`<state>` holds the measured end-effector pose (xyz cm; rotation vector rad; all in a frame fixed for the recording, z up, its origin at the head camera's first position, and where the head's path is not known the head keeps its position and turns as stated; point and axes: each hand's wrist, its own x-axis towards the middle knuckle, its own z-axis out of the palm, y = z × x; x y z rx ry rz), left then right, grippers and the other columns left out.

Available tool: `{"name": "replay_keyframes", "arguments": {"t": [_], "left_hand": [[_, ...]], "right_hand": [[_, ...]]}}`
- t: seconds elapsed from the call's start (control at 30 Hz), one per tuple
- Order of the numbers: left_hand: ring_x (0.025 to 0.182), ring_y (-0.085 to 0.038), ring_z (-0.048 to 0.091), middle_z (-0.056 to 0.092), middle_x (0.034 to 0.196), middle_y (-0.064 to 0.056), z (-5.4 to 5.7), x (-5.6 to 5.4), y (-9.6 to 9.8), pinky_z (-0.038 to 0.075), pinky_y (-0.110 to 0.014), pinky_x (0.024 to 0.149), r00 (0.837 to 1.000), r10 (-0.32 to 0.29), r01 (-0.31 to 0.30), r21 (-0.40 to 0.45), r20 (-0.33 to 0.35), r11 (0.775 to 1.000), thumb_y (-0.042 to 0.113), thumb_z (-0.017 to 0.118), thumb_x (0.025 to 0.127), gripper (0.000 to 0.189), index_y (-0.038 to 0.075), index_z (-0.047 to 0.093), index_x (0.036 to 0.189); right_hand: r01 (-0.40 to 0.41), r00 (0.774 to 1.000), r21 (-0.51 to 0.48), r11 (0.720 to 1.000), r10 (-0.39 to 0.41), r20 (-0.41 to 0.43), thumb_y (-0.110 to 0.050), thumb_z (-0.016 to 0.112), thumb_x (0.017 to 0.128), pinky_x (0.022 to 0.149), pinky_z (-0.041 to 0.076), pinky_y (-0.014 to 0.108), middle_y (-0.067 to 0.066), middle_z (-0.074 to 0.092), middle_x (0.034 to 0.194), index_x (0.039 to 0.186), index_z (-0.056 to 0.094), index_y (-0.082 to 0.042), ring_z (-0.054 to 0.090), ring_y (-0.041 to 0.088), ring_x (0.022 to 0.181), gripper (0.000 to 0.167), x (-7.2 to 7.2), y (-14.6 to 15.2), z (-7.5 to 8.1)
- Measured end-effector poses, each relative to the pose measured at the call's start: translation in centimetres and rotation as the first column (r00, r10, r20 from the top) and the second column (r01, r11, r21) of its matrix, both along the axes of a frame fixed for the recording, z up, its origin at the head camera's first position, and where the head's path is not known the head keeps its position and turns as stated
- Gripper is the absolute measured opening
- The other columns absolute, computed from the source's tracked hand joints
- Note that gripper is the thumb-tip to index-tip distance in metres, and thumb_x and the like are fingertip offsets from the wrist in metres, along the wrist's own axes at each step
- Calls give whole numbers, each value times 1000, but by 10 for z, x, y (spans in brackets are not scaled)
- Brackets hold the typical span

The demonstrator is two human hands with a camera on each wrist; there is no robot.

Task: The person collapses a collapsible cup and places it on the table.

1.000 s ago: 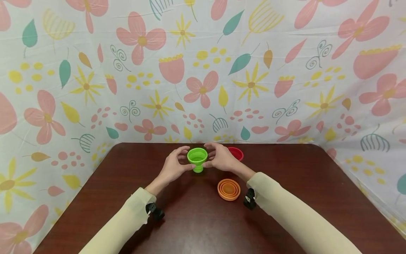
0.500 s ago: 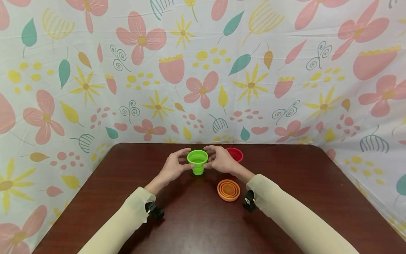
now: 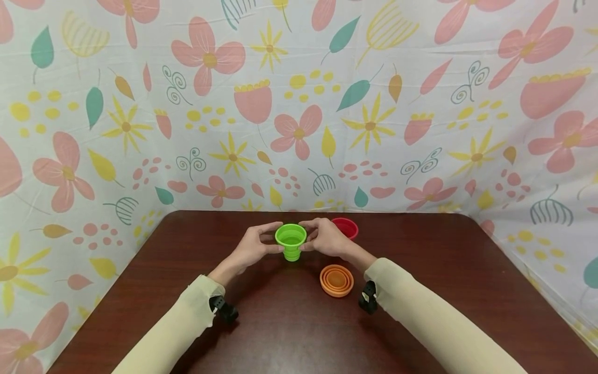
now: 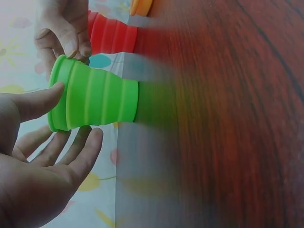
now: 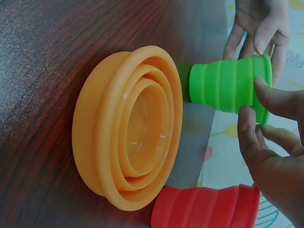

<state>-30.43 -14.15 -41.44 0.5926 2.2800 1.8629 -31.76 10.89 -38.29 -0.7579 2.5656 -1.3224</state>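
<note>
A green collapsible cup [image 3: 291, 238] stands upright and extended near the back of the table, with ridged rings down its tapering wall. My left hand [image 3: 249, 246] holds its rim from the left, the thumb in front and the fingers round behind. From the right, my right hand [image 3: 328, 239] grips the rim in the same manner. In the left wrist view the green cup [image 4: 97, 95] has its base right at the tabletop. Closer to me lies an orange collapsible cup [image 3: 336, 281], folded flat into nested rings. An extended red collapsible cup [image 3: 345, 228] is partly hidden behind my right hand.
The dark brown wooden table [image 3: 411, 291] ends at a floral cloth backdrop [image 3: 299, 130] close behind the cups. Each wrist wears a black camera on a strap. The red cup [image 5: 204, 207] stands beside the orange one [image 5: 156, 128] in the right wrist view.
The green cup's lower part has widened from a narrow stem into an even taper. Both hands have come slightly toward me with it. The orange and red cups have stayed put.
</note>
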Motion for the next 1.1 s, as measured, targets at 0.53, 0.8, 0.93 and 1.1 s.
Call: {"name": "replay_keyframes", "arguments": {"t": [0.53,0.8,0.93,1.1], "left_hand": [[130,-40,61,61,145,-20,1,4,2,58,-42,99,999,2,-3,15,48,1000,-1,79,91,68,2,52,153],[129,-38,61,63,143,-18,3,11,6,59,-40,97,998,3,-6,49,61,999,-1,81,90,69,5,55,153],[129,-38,61,64,140,-20,3,15,6,57,-41,99,998,-11,7,65,62,998,-1,81,90,68,5,55,152],[130,-36,61,65,141,-17,8,21,8,55,-43,103,999,-9,6,67,52,998,3,82,90,68,7,56,152]], "right_hand": [[-7,1000,-81,997,7,4,-2,86,86,74,60,29,24,66,136,146,55,11,75,29,92,68,7,5,-5],[-3,1000,-107,994,5,14,-2,84,88,80,62,32,22,69,131,147,54,9,74,30,94,67,17,11,-3],[-26,1000,-143,989,25,-9,1,84,87,83,63,35,23,71,126,146,55,11,75,30,94,66,22,13,-3],[-43,999,-171,984,39,-25,0,85,87,84,63,35,23,73,122,146,55,11,75,28,93,67,28,16,0]]}}
